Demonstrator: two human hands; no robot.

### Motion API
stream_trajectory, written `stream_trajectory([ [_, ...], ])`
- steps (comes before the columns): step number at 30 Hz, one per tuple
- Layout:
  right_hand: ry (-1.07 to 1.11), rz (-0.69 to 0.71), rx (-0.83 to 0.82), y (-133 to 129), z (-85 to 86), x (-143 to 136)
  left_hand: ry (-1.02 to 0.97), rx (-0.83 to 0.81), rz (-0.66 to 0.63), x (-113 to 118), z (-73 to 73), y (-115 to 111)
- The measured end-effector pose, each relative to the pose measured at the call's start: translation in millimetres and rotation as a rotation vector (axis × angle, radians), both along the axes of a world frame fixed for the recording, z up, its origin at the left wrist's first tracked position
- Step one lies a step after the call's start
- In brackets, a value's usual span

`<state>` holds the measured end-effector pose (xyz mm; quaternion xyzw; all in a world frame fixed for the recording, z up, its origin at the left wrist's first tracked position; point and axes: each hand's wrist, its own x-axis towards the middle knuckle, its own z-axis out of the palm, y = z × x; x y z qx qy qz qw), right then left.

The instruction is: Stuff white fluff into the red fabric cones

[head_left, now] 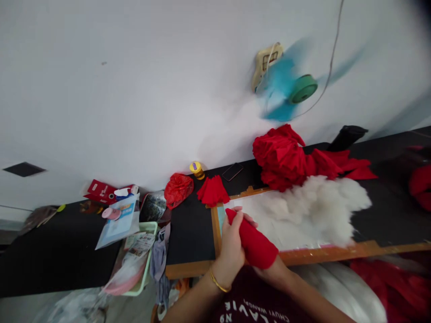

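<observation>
A red cloth piece (257, 244), shaped like a tapered tube, is held near the table's front edge. My left hand (232, 237) is closed round its narrow upper end. My right hand (266, 269) lies under and behind the cloth; most of its fingers are hidden by it. White fluffy stuffing (323, 206) spreads over a white sheet to the right. Behind that lies a big heap of red cloth pieces (283, 157), and a small fanned stack of red pieces (213, 190) rests left of the sheet.
A blurred blue fan (286, 85) hangs by the wall. A phone (232, 172), a yellow-lidded jar (197, 170) and a red plastic bag (178, 190) stand along the back. A green basket (148, 260) is at the left, beside a gap between tables.
</observation>
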<state>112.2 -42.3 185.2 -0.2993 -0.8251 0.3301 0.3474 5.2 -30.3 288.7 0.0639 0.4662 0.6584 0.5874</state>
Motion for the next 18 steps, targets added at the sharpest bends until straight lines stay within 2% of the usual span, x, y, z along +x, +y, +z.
stream_trajectory([
  [3, 0.017, -0.007, 0.068, -1, -1.1, 5, -0.144, -0.037, 0.08, -12, -4.7, 10],
  [6, 0.031, -0.033, 0.056, 2, -5.5, -4, -0.269, -0.064, 0.079, -16, -15.7, 12],
  [9, 0.081, -0.048, -0.049, 6, -6.2, -10, -0.292, -0.103, 0.075, -15, -29.6, 8],
  [15, 0.074, 0.096, -0.274, 7, 0.3, -11, -0.259, -0.226, 0.121, -25, -58.1, 5],
  [18, 0.089, 0.084, -0.327, 11, -3.1, -19, -0.25, -0.274, 0.126, -28, -75.1, 2],
])
